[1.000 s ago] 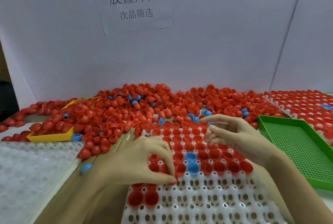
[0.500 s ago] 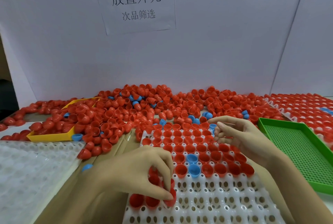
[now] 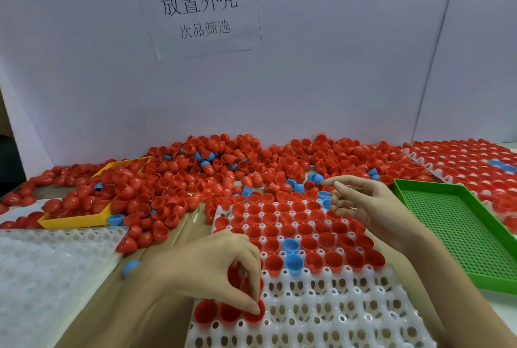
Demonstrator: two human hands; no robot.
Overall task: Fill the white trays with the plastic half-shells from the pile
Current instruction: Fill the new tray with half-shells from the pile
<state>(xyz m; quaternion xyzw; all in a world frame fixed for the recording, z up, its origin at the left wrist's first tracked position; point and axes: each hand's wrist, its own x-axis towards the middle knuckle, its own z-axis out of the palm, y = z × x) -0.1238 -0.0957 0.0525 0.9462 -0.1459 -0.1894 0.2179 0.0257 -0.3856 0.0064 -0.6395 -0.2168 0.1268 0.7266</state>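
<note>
The left hand [image 3: 212,272] pinches a red half-shell [image 3: 256,312] into the white tray [image 3: 321,311]. The right hand [image 3: 361,202], fingers loosely curled, holds a blue half-shell [image 3: 324,199] near the pile [image 3: 223,168].

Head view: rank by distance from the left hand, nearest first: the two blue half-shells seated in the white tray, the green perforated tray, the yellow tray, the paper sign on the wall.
From the left hand:
1. Two blue half-shells seated mid-way up the white tray, just to the right of the hand.
2. Yellow tray, left, half buried in red shells.
3. Green perforated tray, far right.
4. Paper sign, up on the back wall.
</note>
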